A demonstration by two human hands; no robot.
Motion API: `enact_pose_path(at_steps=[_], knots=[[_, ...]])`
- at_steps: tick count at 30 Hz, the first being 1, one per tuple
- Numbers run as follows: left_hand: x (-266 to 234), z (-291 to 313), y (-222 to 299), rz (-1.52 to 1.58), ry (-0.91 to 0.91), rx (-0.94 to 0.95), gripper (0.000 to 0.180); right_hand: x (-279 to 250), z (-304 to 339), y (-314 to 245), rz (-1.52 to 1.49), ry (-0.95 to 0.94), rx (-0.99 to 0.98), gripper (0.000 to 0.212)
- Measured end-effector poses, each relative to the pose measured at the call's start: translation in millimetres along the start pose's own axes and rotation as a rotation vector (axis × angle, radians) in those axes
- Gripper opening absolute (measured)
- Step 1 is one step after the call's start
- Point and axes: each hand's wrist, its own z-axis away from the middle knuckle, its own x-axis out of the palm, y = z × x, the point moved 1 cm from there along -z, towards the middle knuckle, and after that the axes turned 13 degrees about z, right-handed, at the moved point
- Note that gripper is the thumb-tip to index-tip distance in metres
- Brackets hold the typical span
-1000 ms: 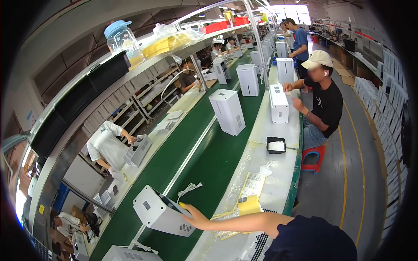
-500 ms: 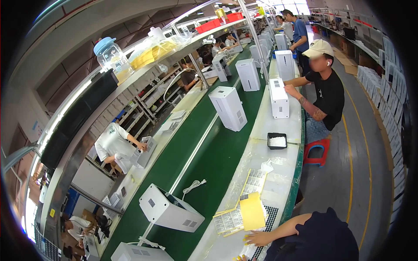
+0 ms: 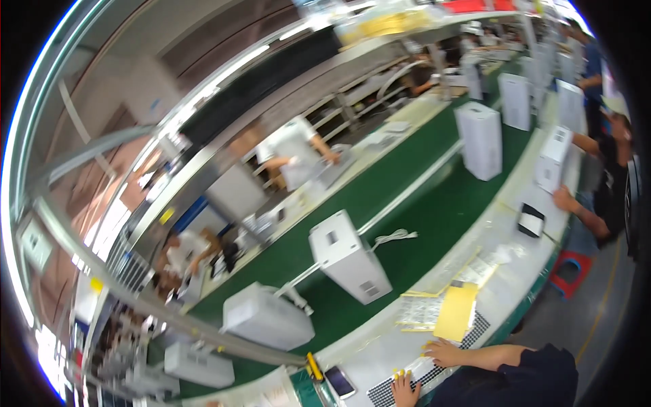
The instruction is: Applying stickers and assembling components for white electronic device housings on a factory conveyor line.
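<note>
My right hand [image 3: 444, 353], with yellow covers on the fingertips, lies over a sheet of small black round pads [image 3: 478, 331], its fingers stretched out. My left hand [image 3: 405, 391] rests nearer the lower edge with fingers spread, on the end of the black-dotted sheet; its fingertips are yellow-covered too. Neither hand visibly holds anything. Just beyond the right hand lies a yellow sheet [image 3: 456, 311], partly covering white printed label sheets [image 3: 417, 312]. Left of my left hand are a smartphone [image 3: 339, 382] and a yellow-and-black tool [image 3: 314, 367] whose kind I cannot make out.
White box-shaped appliances stand along the green conveyor [image 3: 413, 210], the nearest being a tilted housing [image 3: 349, 258] and another housing [image 3: 268, 315]. A black tray [image 3: 530, 221] sits farther along the bench. A metal post [image 3: 203, 329] crosses the lower left. A co-worker [image 3: 614, 176] handles a unit at right.
My view has swung left, so the scene sits farther right. My left hand, barely showing at the lower edge before, is now in view with the phone. The picture is blurrier.
</note>
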Motion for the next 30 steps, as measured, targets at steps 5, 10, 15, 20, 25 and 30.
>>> enact_pose_path(at_steps=[5,10,15,20,25,30], knots=[[-5.7,5.6,2.7,-0.081,0.033,-0.003,0.06,-7.9,-3.8,-3.5,-0.08,0.048,-0.02,0.046],[4.9,9.9,-12.8,-0.116,0.044,-0.022,0.059,-9.2,-3.7,-5.6,-0.107,0.106,0.021,0.044],[4.0,-0.1,-7.5,-0.064,0.084,-0.091,0.06,-15.5,-6.6,-4.4,-0.092,0.104,0.011,0.043],[-36.6,-55.3,-23.1,-0.025,0.377,-0.206,0.062,-14.1,-8.2,-0.7,-0.12,0.111,0.029,0.041],[-154.0,-154.2,-51.9,0.142,0.822,-0.112,0.068,-23.1,-8.3,-2.0,-0.123,0.126,0.055,0.037],[-291.6,-225.8,-90.8,0.471,1.218,-0.25,0.073,-24.4,-13.4,-3.0,-0.132,0.125,0.035,0.036]])
